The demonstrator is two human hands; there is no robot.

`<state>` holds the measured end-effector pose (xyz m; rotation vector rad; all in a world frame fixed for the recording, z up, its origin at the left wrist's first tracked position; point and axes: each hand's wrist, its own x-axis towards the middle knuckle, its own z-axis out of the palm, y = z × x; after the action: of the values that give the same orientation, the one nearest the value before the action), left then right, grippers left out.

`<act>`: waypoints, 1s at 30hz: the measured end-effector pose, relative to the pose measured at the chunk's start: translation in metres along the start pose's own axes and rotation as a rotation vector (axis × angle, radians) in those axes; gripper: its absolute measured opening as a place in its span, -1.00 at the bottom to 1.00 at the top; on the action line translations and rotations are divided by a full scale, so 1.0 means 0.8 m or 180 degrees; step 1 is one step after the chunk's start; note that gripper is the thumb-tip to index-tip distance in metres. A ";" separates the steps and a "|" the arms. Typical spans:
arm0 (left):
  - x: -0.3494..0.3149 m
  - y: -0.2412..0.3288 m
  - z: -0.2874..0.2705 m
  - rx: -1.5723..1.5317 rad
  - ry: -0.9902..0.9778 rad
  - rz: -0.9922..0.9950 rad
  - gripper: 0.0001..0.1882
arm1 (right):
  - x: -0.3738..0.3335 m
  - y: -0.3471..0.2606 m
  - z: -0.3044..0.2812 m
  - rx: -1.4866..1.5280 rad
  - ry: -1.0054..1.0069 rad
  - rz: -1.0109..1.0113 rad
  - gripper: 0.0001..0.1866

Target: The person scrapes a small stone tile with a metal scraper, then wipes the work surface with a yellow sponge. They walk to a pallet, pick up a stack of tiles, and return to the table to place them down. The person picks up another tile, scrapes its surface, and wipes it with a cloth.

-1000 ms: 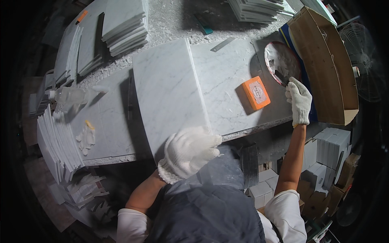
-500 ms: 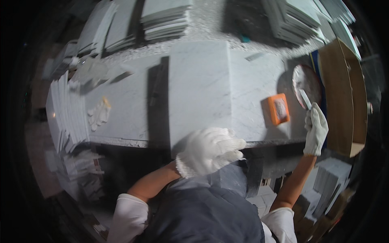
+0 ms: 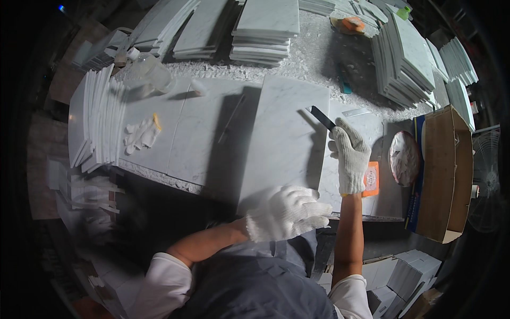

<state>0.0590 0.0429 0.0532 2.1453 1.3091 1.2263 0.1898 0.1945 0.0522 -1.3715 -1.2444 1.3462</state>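
Note:
A white marble-patterned slab (image 3: 281, 143) lies in front of me, raised above the other pale slabs of the work surface. My right hand (image 3: 351, 157), in a white knit glove, grips a thin flat putty knife (image 3: 322, 117) over the slab's right edge. The blade looks dark with a pale tip, and its handle end is hidden in the glove. My left hand (image 3: 289, 213), gloved too, is at the slab's near end with fingers stretched to the right. Right of my right hand are an orange box (image 3: 371, 179), partly covered by it, and a round dish of whitish paste (image 3: 405, 158).
An open cardboard box (image 3: 443, 175) stands at the right edge. Stacked slabs (image 3: 263, 32) line the back, with more on edge at the left (image 3: 95, 122). Spare gloves (image 3: 142, 134) and a clear plastic bottle (image 3: 154, 72) lie on the left. A fan (image 3: 484, 181) stands far right.
My right hand has carried the putty knife leftward from the dish to over the slab's right edge. My left hand stays near the slab's front end. The whole view has shifted.

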 end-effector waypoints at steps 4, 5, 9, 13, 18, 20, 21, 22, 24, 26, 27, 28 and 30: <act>-0.002 -0.003 -0.004 0.0093 -0.0267 -0.0050 -0.68 | 0.005 0.013 0.013 -0.0603 0.0071 -0.0269 -0.60; -0.002 -0.004 -0.005 0.0032 -0.0183 0.0028 -0.68 | 0.007 0.017 0.016 -0.0959 0.0151 -0.0573 -0.62; 0.003 -0.006 -0.006 -0.0082 -0.0144 0.0348 -0.69 | -0.002 0.022 0.015 -0.0827 0.0096 -0.0909 -0.59; 0.005 -0.002 -0.017 -0.0171 0.0002 0.0029 -0.70 | -0.009 0.016 -0.011 0.0497 0.0111 -0.0022 -0.42; -0.012 -0.033 -0.073 -0.0227 0.1416 -0.0788 -0.80 | -0.020 0.031 -0.063 0.2055 -0.0523 0.0926 -0.57; -0.022 -0.062 -0.094 -0.0497 0.2335 -0.1831 -0.76 | -0.029 0.045 -0.075 0.2361 -0.0404 0.1354 -0.61; -0.024 -0.085 -0.107 -0.0775 0.2536 -0.2028 -0.61 | -0.032 0.050 -0.079 0.2441 -0.0697 0.1227 -0.61; -0.029 -0.107 -0.122 0.1216 0.2355 -0.2082 -0.50 | -0.035 0.053 -0.083 0.2405 -0.0731 0.1195 -0.61; -0.025 -0.160 -0.148 0.1573 0.2444 -0.2449 -0.33 | -0.036 0.053 -0.086 0.2296 -0.0889 0.1047 -0.62; -0.016 -0.206 -0.164 0.2299 0.2264 -0.2666 -0.26 | -0.030 0.045 -0.086 0.2148 -0.1152 0.0748 -0.62; -0.011 -0.224 -0.168 0.2440 0.2282 -0.2562 -0.23 | -0.028 0.039 -0.086 0.1835 -0.1061 0.0640 -0.63; -0.006 -0.239 -0.171 0.2436 0.2224 -0.2692 -0.21 | -0.026 0.031 -0.084 0.1655 -0.1094 0.0594 -0.65; 0.006 -0.263 -0.174 0.2338 0.2118 -0.3055 -0.19 | -0.022 0.015 -0.081 0.1203 -0.0935 0.0508 -0.68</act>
<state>-0.1686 0.1361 -0.0042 1.0039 2.9338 1.0980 0.2561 0.1802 0.0493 -1.0488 -1.0079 1.8389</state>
